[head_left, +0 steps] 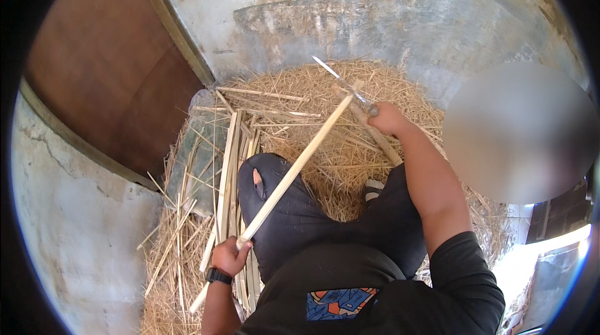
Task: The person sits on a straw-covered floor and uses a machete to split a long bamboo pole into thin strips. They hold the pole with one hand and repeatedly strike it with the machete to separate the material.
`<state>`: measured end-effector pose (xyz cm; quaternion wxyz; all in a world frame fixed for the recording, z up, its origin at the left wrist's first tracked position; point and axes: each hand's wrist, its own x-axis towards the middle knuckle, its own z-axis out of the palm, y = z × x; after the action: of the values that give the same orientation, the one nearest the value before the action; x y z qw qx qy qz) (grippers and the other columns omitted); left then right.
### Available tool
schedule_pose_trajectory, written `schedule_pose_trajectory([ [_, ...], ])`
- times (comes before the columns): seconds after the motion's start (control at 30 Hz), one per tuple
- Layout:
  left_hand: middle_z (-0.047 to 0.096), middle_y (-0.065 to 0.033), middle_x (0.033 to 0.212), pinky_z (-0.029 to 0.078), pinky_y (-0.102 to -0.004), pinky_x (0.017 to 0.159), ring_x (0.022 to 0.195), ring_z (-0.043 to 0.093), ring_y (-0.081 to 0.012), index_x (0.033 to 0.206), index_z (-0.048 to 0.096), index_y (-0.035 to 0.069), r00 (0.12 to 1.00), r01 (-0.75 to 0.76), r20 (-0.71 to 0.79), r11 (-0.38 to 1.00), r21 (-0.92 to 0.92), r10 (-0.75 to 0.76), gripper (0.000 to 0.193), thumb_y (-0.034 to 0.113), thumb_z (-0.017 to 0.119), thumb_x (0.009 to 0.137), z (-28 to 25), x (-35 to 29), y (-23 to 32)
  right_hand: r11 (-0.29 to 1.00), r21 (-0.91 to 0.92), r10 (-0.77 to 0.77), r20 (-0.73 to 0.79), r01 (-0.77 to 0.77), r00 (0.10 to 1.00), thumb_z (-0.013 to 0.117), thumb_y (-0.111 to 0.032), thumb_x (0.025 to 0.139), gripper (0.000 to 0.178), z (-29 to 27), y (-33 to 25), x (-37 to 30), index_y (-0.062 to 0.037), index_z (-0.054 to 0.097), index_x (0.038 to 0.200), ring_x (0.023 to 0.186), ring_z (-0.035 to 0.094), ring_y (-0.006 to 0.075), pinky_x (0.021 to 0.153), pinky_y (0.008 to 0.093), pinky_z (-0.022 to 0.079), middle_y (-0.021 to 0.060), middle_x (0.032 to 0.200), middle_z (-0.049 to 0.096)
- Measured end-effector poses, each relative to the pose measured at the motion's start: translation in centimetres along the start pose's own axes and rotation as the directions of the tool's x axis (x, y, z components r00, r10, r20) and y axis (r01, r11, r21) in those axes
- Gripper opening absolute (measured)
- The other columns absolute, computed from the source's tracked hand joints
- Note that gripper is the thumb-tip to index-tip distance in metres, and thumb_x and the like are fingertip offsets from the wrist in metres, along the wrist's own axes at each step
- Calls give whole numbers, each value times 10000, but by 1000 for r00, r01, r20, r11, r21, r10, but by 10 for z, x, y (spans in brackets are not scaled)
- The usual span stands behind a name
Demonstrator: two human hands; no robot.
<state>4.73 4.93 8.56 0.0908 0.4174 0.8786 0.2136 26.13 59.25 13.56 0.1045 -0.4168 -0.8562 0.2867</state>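
My left hand (230, 256), with a dark watch at its wrist, is closed round the near end of a long pale bamboo strip (299, 166). The strip slants across my left thigh, up and to the right. In my right hand (388, 119) is the dark handle of a long knife (329, 69), its narrow blade pointing away to the upper left. The blade crosses at the strip's far end; whether it bites in cannot be made out. Beneath that end lies a thicker wooden pole (378, 137), running back toward my right knee.
Several split strips (228, 175) lie lengthwise beside my left leg, with thinner slivers around them. Straw-like shavings (337, 194) cover the floor. A grey wall (350, 16) rises ahead, and a brown door panel (112, 54) stands at the left. A blurred round patch hides the right side.
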Motion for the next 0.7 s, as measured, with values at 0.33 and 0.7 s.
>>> schedule_pose_trajectory([
  [0.33, 614, -181, 602, 494, -455, 554, 591, 638, -399, 748, 591, 28, 997, -27, -74, 995, -96, 20, 487, 462, 727, 920, 26, 7, 2, 993, 119, 22, -40, -17, 999, 713, -214, 824, 373, 4, 17, 3, -44, 706, 1155, 908, 717, 358, 815, 450, 569, 219, 942, 727],
  [0.7, 627, -190, 629, 499, -454, 569, 616, 654, -400, 787, 623, 30, 999, 32, -19, 993, -112, -35, 465, 461, 729, 924, 14, -4, 11, 932, -319, -159, 72, 173, 985, 728, -197, 813, 372, -7, -43, -25, -39, 690, 1147, 864, 706, 347, 772, 447, 559, 195, 896, 713],
])
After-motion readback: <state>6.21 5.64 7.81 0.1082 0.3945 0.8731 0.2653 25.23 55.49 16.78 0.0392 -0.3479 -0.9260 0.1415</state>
